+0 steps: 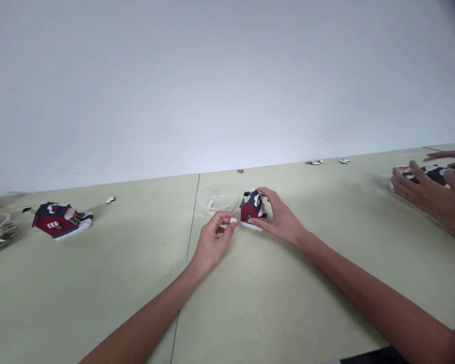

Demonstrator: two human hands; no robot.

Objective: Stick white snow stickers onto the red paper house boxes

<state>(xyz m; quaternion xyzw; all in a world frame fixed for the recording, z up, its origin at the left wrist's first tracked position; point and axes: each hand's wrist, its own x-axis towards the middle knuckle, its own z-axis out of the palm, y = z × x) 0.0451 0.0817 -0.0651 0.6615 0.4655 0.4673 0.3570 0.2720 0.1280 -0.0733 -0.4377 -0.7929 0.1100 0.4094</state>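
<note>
My right hand (pixel 278 217) is wrapped round a small toy house (pixel 248 211) with dark red walls, a dark snow-patched roof and a white base, standing upright on the table. Just left of it, my left hand (pixel 213 237) pinches a small white piece (pixel 233 220) between thumb and fingertips, apart from the house wall. What the piece is, I cannot make out. Behind my left hand sits a clear plastic tub (pixel 220 202) with something small and whitish in it.
A second toy house (pixel 60 221) stands at the left, near a clear container (pixel 0 233) of loose pieces. Flat pieces (pixel 314 162) lie along the wall. At the right, another person's hands (pixel 428 192) hold a similar house (pixel 432 174). A seam (pixel 191 237) crosses the table (pixel 136 288).
</note>
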